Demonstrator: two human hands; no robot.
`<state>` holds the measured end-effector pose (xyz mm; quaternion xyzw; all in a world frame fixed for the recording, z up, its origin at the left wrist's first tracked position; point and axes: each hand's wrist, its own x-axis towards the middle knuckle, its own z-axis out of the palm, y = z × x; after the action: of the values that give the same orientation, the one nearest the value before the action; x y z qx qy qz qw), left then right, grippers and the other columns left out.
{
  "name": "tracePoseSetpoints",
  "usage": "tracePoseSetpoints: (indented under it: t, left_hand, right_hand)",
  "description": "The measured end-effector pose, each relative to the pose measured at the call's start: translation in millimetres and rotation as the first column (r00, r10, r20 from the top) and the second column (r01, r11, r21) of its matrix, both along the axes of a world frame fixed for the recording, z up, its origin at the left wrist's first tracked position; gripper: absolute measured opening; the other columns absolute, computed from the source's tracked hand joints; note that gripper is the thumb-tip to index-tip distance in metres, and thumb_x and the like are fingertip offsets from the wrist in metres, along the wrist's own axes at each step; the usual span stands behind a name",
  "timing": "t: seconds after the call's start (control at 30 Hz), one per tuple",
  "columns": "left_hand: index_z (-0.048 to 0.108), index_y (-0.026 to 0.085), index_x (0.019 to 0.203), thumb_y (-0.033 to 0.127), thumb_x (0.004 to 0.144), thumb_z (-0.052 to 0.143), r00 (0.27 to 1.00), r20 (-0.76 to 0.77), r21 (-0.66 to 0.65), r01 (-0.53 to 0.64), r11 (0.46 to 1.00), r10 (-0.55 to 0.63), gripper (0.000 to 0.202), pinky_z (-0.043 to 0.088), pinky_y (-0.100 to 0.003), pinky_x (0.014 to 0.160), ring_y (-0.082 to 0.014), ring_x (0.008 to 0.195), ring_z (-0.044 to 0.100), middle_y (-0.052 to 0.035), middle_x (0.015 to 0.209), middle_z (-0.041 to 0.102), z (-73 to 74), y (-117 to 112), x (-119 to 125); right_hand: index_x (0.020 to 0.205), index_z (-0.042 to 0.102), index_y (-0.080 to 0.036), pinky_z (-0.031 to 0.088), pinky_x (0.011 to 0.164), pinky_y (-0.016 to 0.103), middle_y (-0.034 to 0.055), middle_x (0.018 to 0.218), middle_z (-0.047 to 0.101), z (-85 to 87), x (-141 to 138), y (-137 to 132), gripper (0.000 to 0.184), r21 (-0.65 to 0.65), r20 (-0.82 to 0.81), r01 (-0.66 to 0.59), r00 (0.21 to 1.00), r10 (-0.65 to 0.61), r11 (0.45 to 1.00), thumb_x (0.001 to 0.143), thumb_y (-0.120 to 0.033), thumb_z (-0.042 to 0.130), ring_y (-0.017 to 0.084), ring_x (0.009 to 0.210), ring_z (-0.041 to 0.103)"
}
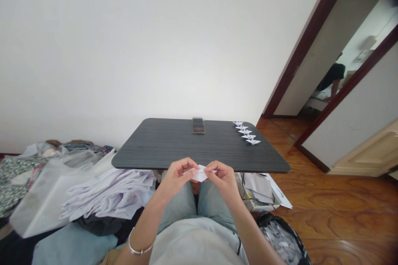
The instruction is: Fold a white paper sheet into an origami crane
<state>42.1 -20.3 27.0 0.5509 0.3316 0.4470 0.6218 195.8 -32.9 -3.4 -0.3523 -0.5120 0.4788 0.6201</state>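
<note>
A small piece of folded white paper point(200, 174) is held between both hands, just in front of the near edge of the dark table point(168, 145). My left hand point(180, 172) pinches its left side between thumb and fingers. On the right side, my right hand point(221, 174) grips it the same way. The exact folds are too small to make out. Several folded white paper cranes point(253, 142) stand in a slanting row at the table's right end.
A phone point(198, 126) sits at the table's back edge by the wall. Piled clothes point(108, 192) lie at left. Below right are a white box point(258, 192) with papers and a black bag point(281, 236) of paper scraps. Beyond the doorway, a person point(332, 76) leans over.
</note>
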Motion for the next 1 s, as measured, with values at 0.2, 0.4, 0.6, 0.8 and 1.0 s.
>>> tracePoseSetpoints:
  t: [0.2, 0.4, 0.6, 0.8, 1.0]
  left_hand:
    - [0.052, 0.015, 0.072, 0.035, 0.064, 0.074, 0.996, 0.008, -0.058, -0.09, 0.994, 0.09, 0.031, 0.048, -0.019, 0.048, -0.0107, 0.057, 0.057, 0.002, 0.064, 0.06, 2.5, -2.7, 7.2]
    - [0.051, 0.015, 0.068, 0.034, 0.059, 0.077, 0.994, 0.015, -0.068, -0.106, 0.992, 0.107, 0.033, 0.047, -0.019, 0.047, -0.0109, 0.056, 0.058, 0.0023, 0.061, 0.06, 1.2, -1.7, 8.9]
    - [0.052, 0.015, 0.068, 0.032, 0.061, 0.076, 0.995, 0.034, -0.068, -0.095, 0.993, 0.097, 0.031, 0.046, -0.018, 0.046, -0.009, 0.054, 0.055, 0.002, 0.061, 0.06, -1.6, -0.5, 7.7]
    - [0.052, 0.015, 0.068, 0.031, 0.06, 0.077, 0.992, 0.074, -0.077, -0.092, 0.993, 0.098, 0.031, 0.043, -0.017, 0.045, -0.008, 0.052, 0.053, 0.0029, 0.06, 0.058, -4.3, 0.7, 8.1]
    - [0.053, 0.015, 0.069, 0.029, 0.061, 0.076, 0.993, 0.051, -0.054, -0.108, 0.993, 0.111, 0.028, 0.044, -0.017, 0.046, -0.0083, 0.053, 0.053, 0.0024, 0.061, 0.058, -4.1, 0.8, 8.5]
  right_hand:
    - [0.065, 0.066, -0.02, 0.047, 0.052, 0.023, -0.0011, 0.061, 0.059, 0.7, -1.0, 0.2, 0.007, 0.046, -0.001, -0.006, 1.0, 0.006, 0.999, 0.071, -0.023, 0.067, 0.012, 0.055, 0.054]
    - [0.067, 0.067, -0.019, 0.047, 0.051, 0.023, -0.0001, 0.059, 0.06, 1.2, -0.4, -1.4, 0.01, 0.003, 0.016, -0.003, 1.0, 0.003, 1.0, 0.071, -0.028, 0.067, 0.013, 0.054, 0.055]
    - [0.072, 0.069, -0.021, 0.049, 0.052, 0.024, 0.0002, 0.062, 0.064, 3.9, 0.5, -3.1, 0.012, -0.006, -0.01, -0.005, 1.0, 0.005, 1.0, 0.073, -0.032, 0.064, 0.014, 0.055, 0.057]
    - [0.072, 0.07, -0.02, 0.05, 0.053, 0.025, 0.001, 0.063, 0.065, 7.0, 3.0, -3.2, 0.016, 0.008, 0.008, 0.003, 1.0, -0.003, 1.0, 0.075, -0.031, 0.059, 0.015, 0.057, 0.059]
    - [0.075, 0.071, -0.02, 0.051, 0.055, 0.026, 0.0016, 0.066, 0.065, 3.7, 4.4, -2.7, 0.019, 0.018, 0.016, 0.005, 1.0, -0.005, 1.0, 0.078, -0.029, 0.054, 0.016, 0.06, 0.059]
